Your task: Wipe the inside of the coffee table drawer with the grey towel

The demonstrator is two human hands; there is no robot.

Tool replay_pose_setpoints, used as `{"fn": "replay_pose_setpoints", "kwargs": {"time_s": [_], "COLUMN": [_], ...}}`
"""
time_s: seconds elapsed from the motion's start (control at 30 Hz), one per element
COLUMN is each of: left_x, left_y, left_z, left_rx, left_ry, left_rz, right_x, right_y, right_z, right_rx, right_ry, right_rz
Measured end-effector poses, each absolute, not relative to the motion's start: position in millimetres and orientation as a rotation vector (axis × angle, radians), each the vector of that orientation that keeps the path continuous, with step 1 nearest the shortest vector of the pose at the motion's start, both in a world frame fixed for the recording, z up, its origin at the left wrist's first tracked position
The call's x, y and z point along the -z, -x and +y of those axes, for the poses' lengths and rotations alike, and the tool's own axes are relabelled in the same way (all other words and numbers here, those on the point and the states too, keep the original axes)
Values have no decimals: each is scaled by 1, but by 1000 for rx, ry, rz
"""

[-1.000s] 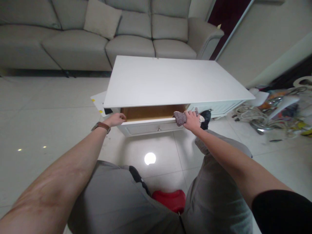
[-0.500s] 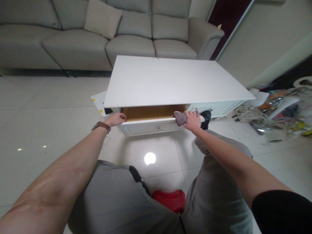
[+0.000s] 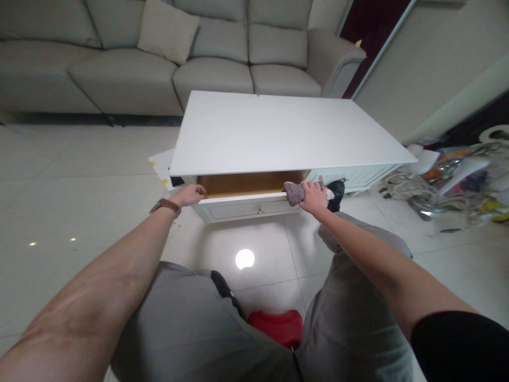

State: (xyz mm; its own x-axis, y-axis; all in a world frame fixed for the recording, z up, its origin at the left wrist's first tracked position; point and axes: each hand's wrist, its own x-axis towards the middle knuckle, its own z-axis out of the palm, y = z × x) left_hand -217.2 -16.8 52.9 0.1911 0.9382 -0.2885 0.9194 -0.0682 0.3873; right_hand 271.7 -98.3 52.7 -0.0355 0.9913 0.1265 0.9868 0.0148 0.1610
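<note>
A white drawer (image 3: 234, 212) with a small knob stands pulled out of a low white coffee table (image 3: 278, 132), its bare wooden inside showing. At the drawer's left front corner, my left hand (image 3: 190, 195) is closed with its fingers curled over the side edge. My right hand (image 3: 313, 197) is wrapped around a brownish-grey cleaning cloth (image 3: 294, 194) at the right end of the drawer front. The cloth drapes over the top edge there, and a paler part of it sticks out on the hand's right.
Behind the table runs a grey sofa (image 3: 214, 79) with a beige cushion (image 3: 167, 32). Metal-legged items and clutter (image 3: 437, 180) stand at the right. A red plastic stool (image 3: 276, 326) is between my legs. A white panel (image 3: 162, 167) shows left of the table.
</note>
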Motion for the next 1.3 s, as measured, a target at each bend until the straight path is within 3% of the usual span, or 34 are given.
{"fn": "replay_pose_setpoints", "kwargs": {"time_s": [1.3], "left_x": [-56], "left_y": [216], "left_z": [-17], "left_rx": [-56], "left_ry": [-1966], "left_rz": [1742], "right_x": [-52], "right_y": [-272], "right_z": [-98], "right_rx": [-310], "right_ry": [-2175], "right_rz": [2219]}}
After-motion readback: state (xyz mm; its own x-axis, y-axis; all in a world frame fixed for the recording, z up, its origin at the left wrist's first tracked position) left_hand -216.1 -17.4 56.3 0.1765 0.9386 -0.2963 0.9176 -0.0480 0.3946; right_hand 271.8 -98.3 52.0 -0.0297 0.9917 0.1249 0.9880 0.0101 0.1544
